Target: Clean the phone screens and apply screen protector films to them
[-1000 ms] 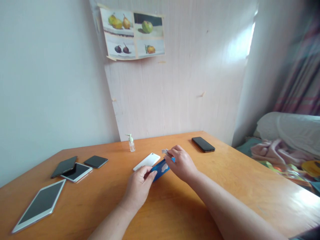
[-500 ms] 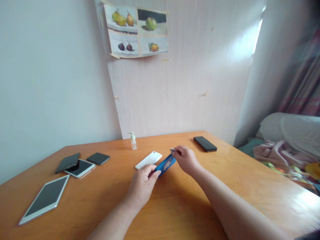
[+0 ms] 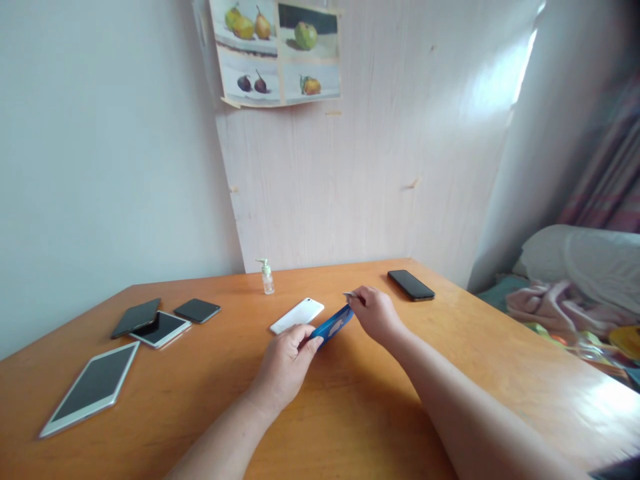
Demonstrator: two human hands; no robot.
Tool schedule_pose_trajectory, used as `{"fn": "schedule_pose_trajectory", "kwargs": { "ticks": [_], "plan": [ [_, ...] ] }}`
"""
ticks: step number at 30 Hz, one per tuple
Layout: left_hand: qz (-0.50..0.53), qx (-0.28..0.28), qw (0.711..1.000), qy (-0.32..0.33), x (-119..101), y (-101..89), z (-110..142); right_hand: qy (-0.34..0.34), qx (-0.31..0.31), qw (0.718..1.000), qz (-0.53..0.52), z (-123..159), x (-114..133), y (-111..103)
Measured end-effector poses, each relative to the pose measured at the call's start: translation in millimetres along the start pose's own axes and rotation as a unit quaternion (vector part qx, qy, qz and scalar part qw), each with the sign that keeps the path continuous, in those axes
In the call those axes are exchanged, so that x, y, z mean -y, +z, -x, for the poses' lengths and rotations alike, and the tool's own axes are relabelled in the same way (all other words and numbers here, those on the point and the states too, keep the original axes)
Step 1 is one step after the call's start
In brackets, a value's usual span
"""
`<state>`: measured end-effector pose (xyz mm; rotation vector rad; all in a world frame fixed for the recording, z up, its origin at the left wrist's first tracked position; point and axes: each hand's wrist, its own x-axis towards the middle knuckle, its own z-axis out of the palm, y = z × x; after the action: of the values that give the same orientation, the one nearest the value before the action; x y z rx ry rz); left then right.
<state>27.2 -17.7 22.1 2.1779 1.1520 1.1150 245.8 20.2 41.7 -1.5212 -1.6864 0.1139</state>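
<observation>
Between thumb and fingers my left hand grips the near end of a flat blue packet with a white apple mark, held tilted above the table. At its far end is my right hand, fingers pinched round a small whitish-grey piece that looks like paper or foil. Whether these fingers also touch the packet I cannot tell. Just behind the packet, a white phone lies face down on the table.
A clear pump bottle stands at the back of the wooden table. A black phone lies back right. On the left are a white tablet, another white device, a dark tablet overlapping it, and a small dark device.
My right hand has drawn back off the packet's face to its far end, still pinching the small piece. The packet has tipped flatter in my left hand. The camera view has shifted slightly.
</observation>
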Motion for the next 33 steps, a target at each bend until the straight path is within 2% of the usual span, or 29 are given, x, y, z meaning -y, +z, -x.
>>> {"fn": "schedule_pose_trajectory", "kwargs": {
  "ticks": [4,6,8,12,14,16,19,21,23,27,29,31,33],
  "plan": [
    [0.025,0.0,1.0,0.0,1,0.8,0,-0.113,0.046,0.991,-0.051,26,36,12],
    [0.033,-0.001,0.999,0.001,1,0.6,-1,-0.14,0.072,0.985,-0.067,34,47,15],
    [0.021,-0.003,1.0,-0.006,2,0.2,-1,-0.115,0.071,0.989,-0.057,31,43,12],
    [-0.005,-0.004,1.0,-0.01,1,0.0,-1,0.032,0.019,0.999,0.001,7,13,-1],
    [-0.002,0.0,1.0,-0.006,1,0.4,0,0.063,0.003,0.998,0.017,2,6,-3],
    [0.004,0.003,1.0,-0.006,0,0.9,0,0.037,0.006,0.999,0.014,7,13,0],
    [0.027,0.002,1.0,-0.003,1,1.0,-1,-0.065,0.051,0.996,-0.026,27,38,11],
    [0.043,0.0,0.999,0.001,0,0.4,-1,-0.109,0.074,0.99,-0.05,36,48,15],
    [0.041,-0.002,0.999,-0.002,-1,-0.7,-1,-0.097,0.081,0.991,-0.049,35,46,14],
    [0.015,-0.003,1.0,-0.02,-4,-2.4,-1,0.038,0.028,0.999,0.009,9,13,-1],
    [0.019,0.001,1.0,-0.018,-4,-2.4,-1,0.071,0.003,0.997,0.031,0,1,-6],
    [0.026,0.002,1.0,-0.015,-3,-1.8,0,0.062,-0.003,0.997,0.033,1,3,-5],
    [0.028,-0.001,1.0,-0.013,-2,-0.8,0,0.02,0.014,1.0,0.014,12,17,1]
  ]
}}
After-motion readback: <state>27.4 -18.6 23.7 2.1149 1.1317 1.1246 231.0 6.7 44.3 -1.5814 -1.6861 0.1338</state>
